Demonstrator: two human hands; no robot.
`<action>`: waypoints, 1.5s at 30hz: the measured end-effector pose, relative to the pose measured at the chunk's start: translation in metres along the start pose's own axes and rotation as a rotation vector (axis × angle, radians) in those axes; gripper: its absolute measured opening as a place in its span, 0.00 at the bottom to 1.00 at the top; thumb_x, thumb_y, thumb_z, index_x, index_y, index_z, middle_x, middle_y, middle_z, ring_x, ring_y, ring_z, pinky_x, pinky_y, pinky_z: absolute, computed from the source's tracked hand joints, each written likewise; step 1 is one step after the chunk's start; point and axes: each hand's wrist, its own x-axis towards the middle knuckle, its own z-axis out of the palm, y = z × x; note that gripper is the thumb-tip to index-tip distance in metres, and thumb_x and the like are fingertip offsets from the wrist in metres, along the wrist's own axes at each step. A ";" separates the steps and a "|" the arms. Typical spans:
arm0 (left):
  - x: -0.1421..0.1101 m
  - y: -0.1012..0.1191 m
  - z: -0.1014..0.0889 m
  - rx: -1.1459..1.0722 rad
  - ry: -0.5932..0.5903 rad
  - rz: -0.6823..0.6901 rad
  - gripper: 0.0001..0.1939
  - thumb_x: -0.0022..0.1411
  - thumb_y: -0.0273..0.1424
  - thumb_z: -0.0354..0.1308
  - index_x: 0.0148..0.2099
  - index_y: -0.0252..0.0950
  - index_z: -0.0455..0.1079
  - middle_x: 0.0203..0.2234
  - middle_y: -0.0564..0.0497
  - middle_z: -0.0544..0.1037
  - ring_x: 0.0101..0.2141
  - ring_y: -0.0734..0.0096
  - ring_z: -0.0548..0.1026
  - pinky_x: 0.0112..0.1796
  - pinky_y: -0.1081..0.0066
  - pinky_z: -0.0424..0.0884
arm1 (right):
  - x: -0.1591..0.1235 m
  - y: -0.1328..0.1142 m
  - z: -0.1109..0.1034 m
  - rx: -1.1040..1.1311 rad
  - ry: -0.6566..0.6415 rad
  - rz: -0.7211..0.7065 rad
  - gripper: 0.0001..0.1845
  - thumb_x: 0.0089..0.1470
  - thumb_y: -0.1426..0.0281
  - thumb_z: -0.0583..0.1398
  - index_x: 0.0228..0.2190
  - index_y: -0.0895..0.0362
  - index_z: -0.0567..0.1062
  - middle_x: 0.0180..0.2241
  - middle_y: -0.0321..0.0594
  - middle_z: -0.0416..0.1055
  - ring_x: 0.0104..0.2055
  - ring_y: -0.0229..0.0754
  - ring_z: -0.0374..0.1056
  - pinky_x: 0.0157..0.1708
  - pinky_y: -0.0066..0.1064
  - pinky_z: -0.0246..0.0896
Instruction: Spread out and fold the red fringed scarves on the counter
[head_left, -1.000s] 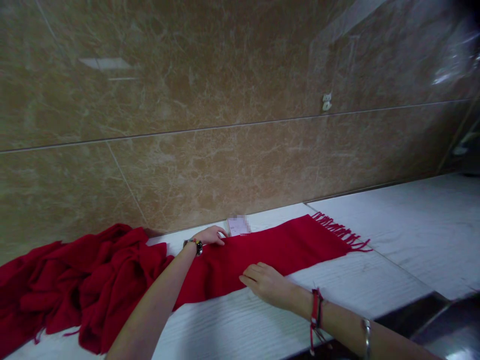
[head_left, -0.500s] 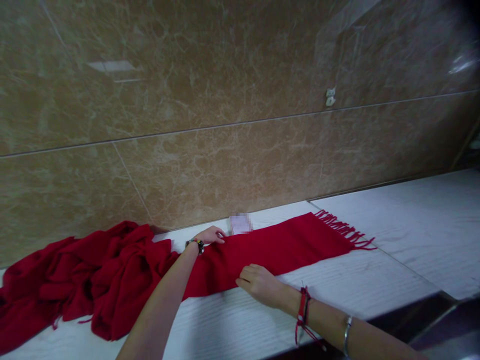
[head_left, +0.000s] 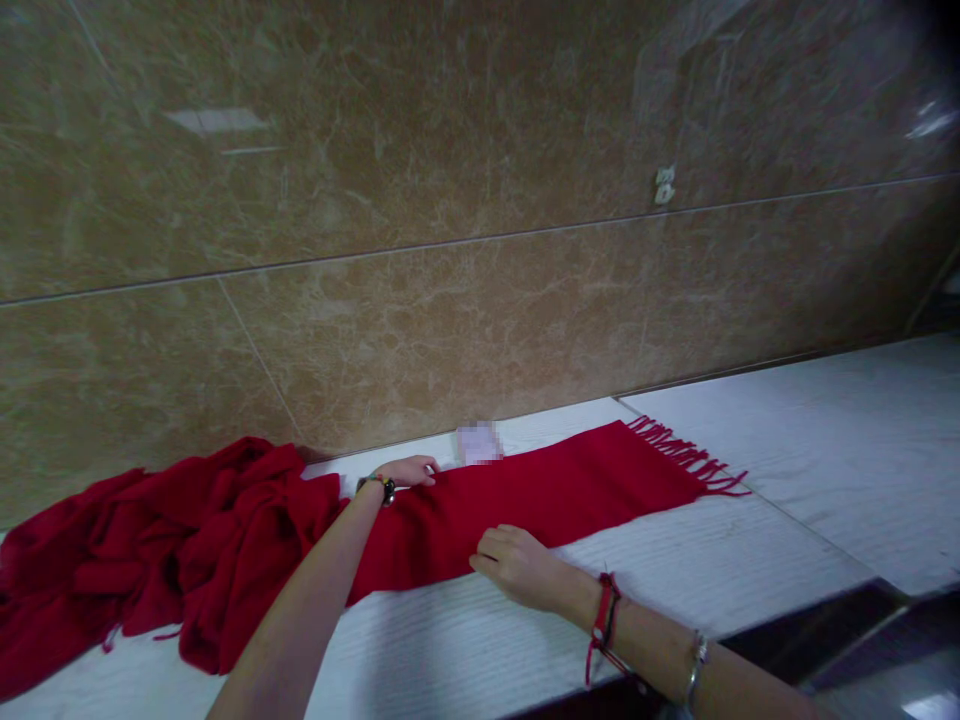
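Observation:
A long red scarf [head_left: 570,490] lies stretched across a white counter [head_left: 675,580], its fringed end [head_left: 694,462] pointing right and its other part bunched in a heap [head_left: 165,560] at the left. My left hand [head_left: 409,471] rests on the scarf's far edge, fingers laid flat on the cloth. My right hand [head_left: 514,565] presses on the near edge, fingers curled at the hem. A small white tag [head_left: 478,443] sits by the far edge, just right of my left hand.
A brown marble wall [head_left: 450,250] rises directly behind the counter, with a small white fitting [head_left: 664,186] on it. A second white counter section [head_left: 840,450] continues to the right. A dark gap [head_left: 840,630] runs along the counter's front edge at lower right.
Both hands have slid slightly leftward along the scarf's edges. The scarf stays flat on the counter.

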 end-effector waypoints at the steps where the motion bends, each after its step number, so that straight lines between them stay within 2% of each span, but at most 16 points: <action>1: -0.002 -0.001 -0.002 0.013 -0.012 -0.003 0.16 0.43 0.30 0.54 0.38 0.35 0.69 0.25 0.56 0.72 0.26 0.75 0.68 0.27 0.78 0.62 | 0.000 0.000 0.001 0.005 -0.001 0.000 0.06 0.55 0.74 0.53 0.32 0.58 0.70 0.28 0.38 0.67 0.33 0.38 0.61 0.33 0.30 0.54; 4: -0.006 -0.001 -0.001 0.063 0.009 -0.021 0.14 0.43 0.28 0.55 0.37 0.35 0.70 0.25 0.56 0.72 0.28 0.74 0.68 0.29 0.78 0.63 | -0.001 0.002 0.002 0.023 -0.003 0.003 0.07 0.56 0.74 0.52 0.31 0.58 0.71 0.28 0.38 0.67 0.33 0.38 0.61 0.33 0.30 0.54; 7: -0.013 0.004 0.007 0.133 0.103 -0.050 0.12 0.46 0.29 0.55 0.37 0.35 0.69 0.27 0.54 0.72 0.31 0.72 0.69 0.33 0.74 0.64 | -0.001 0.002 0.001 0.042 -0.008 0.019 0.07 0.56 0.74 0.52 0.32 0.58 0.71 0.29 0.38 0.68 0.34 0.38 0.61 0.34 0.30 0.54; 11: -0.042 0.021 0.028 0.227 0.303 -0.052 0.18 0.55 0.30 0.50 0.49 0.38 0.63 0.43 0.46 0.68 0.45 0.62 0.64 0.46 0.60 0.58 | -0.001 0.002 -0.004 0.063 -0.024 0.040 0.08 0.55 0.74 0.53 0.33 0.58 0.72 0.31 0.38 0.68 0.35 0.38 0.61 0.36 0.30 0.55; 14: -0.074 0.032 0.050 0.295 0.394 0.090 0.19 0.59 0.32 0.48 0.53 0.41 0.58 0.52 0.45 0.60 0.53 0.62 0.56 0.51 0.57 0.51 | -0.002 0.002 -0.007 0.085 -0.025 0.052 0.08 0.54 0.75 0.54 0.35 0.57 0.72 0.32 0.39 0.69 0.37 0.39 0.62 0.38 0.31 0.55; 17: -0.101 0.037 0.069 0.335 0.322 0.304 0.22 0.61 0.38 0.45 0.57 0.42 0.53 0.58 0.46 0.52 0.57 0.63 0.50 0.53 0.60 0.50 | -0.004 0.003 -0.007 0.120 -0.008 0.082 0.08 0.52 0.75 0.55 0.35 0.57 0.72 0.33 0.38 0.69 0.38 0.39 0.62 0.41 0.31 0.55; 19: -0.110 0.035 0.077 0.351 0.248 0.356 0.24 0.62 0.41 0.41 0.59 0.44 0.49 0.59 0.47 0.50 0.58 0.64 0.48 0.54 0.58 0.48 | -0.005 0.003 -0.005 0.136 -0.003 0.091 0.08 0.52 0.74 0.55 0.35 0.57 0.72 0.34 0.38 0.70 0.38 0.39 0.63 0.40 0.30 0.55; 22: -0.114 0.033 0.082 0.370 0.228 0.352 0.24 0.63 0.42 0.37 0.61 0.46 0.45 0.59 0.49 0.51 0.58 0.66 0.48 0.55 0.57 0.46 | -0.005 0.004 -0.003 0.130 -0.003 0.078 0.08 0.53 0.74 0.54 0.35 0.57 0.72 0.34 0.39 0.70 0.37 0.38 0.63 0.40 0.30 0.57; 26: -0.113 0.029 0.083 0.391 0.267 0.344 0.23 0.64 0.42 0.37 0.60 0.47 0.47 0.59 0.50 0.52 0.58 0.66 0.48 0.55 0.56 0.46 | -0.005 0.004 -0.001 0.124 0.005 0.064 0.08 0.53 0.74 0.54 0.35 0.57 0.72 0.34 0.39 0.70 0.38 0.38 0.63 0.40 0.30 0.57; 29: -0.115 0.021 0.083 0.414 0.330 0.279 0.21 0.64 0.40 0.37 0.58 0.49 0.51 0.58 0.51 0.55 0.57 0.65 0.51 0.54 0.54 0.47 | -0.005 0.005 0.000 0.131 0.029 0.056 0.08 0.54 0.73 0.53 0.35 0.57 0.72 0.34 0.40 0.70 0.38 0.38 0.63 0.41 0.30 0.57; 33: -0.125 0.013 0.076 0.412 0.461 0.170 0.20 0.63 0.38 0.41 0.56 0.43 0.57 0.57 0.45 0.56 0.56 0.58 0.52 0.52 0.51 0.50 | -0.005 0.005 0.004 0.109 0.068 0.041 0.10 0.55 0.74 0.52 0.33 0.58 0.73 0.31 0.42 0.70 0.36 0.37 0.65 0.39 0.30 0.59; 35: -0.133 0.017 0.071 0.380 0.468 0.241 0.22 0.61 0.40 0.44 0.56 0.41 0.57 0.56 0.44 0.57 0.55 0.59 0.54 0.52 0.55 0.53 | -0.005 0.007 0.008 0.108 0.101 0.061 0.10 0.55 0.75 0.52 0.32 0.58 0.73 0.30 0.42 0.71 0.35 0.37 0.65 0.38 0.30 0.59; 39: -0.141 0.039 0.068 0.359 0.387 0.430 0.29 0.54 0.44 0.53 0.56 0.40 0.57 0.47 0.45 0.64 0.48 0.63 0.62 0.49 0.63 0.60 | -0.002 0.012 0.015 0.169 0.235 0.192 0.10 0.54 0.75 0.52 0.35 0.59 0.73 0.30 0.42 0.72 0.33 0.38 0.66 0.36 0.29 0.61; 41: -0.139 0.045 0.071 0.422 0.379 0.401 0.24 0.55 0.38 0.53 0.53 0.39 0.59 0.44 0.46 0.67 0.45 0.63 0.65 0.47 0.62 0.62 | -0.001 0.015 0.016 0.216 0.294 0.255 0.10 0.54 0.75 0.52 0.35 0.60 0.72 0.31 0.42 0.72 0.34 0.38 0.67 0.37 0.29 0.62; 43: -0.136 0.044 0.074 0.480 0.389 0.337 0.18 0.57 0.28 0.50 0.51 0.39 0.61 0.42 0.47 0.69 0.43 0.64 0.67 0.45 0.64 0.64 | -0.001 0.016 0.016 0.247 0.321 0.288 0.10 0.54 0.74 0.52 0.34 0.60 0.73 0.31 0.42 0.73 0.34 0.38 0.67 0.37 0.29 0.63; 45: -0.134 0.037 0.073 0.494 0.416 0.277 0.20 0.56 0.21 0.47 0.50 0.39 0.62 0.42 0.48 0.69 0.43 0.67 0.68 0.43 0.68 0.66 | -0.001 0.018 0.016 0.258 0.329 0.310 0.10 0.55 0.73 0.52 0.32 0.59 0.73 0.31 0.42 0.72 0.33 0.38 0.67 0.36 0.29 0.63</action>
